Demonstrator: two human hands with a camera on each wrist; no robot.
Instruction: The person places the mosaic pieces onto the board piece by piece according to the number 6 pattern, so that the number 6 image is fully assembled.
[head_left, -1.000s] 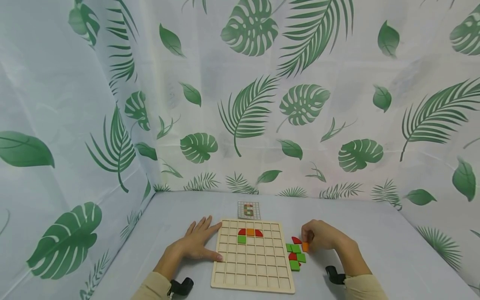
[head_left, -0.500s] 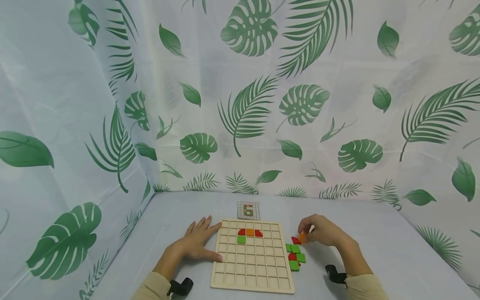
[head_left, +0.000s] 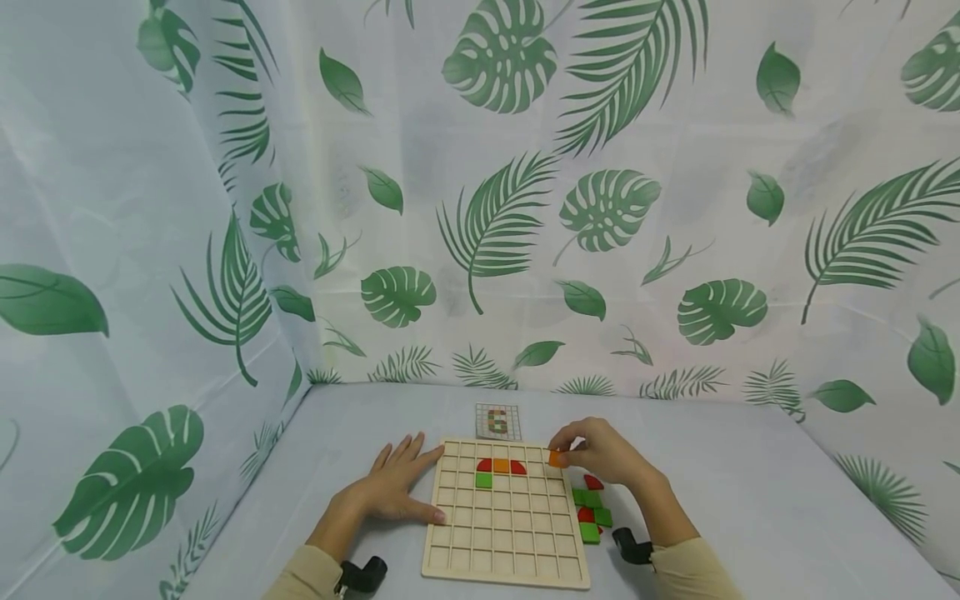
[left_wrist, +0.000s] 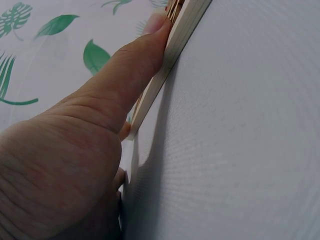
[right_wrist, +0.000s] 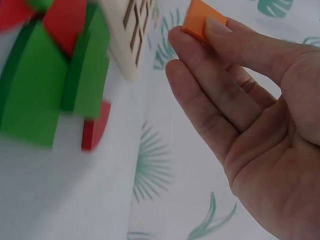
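A wooden grid board lies flat on the table, holding two red quarter-round tiles with an orange square tile between them and a green square tile below the left one. My left hand is spread at the board's left edge, its thumb resting on the rim. Over the board's upper right corner, my right hand pinches another orange square tile between thumb and fingers.
Right of the board lies a loose heap of green square tiles and red quarter-round tiles. A small pattern card with a coloured figure lies behind the board. Leaf-printed curtains stand behind and at the sides.
My right hand has lifted the orange tile from beside the heap and carried it left to the board's upper right corner. The left hand has stayed in place.
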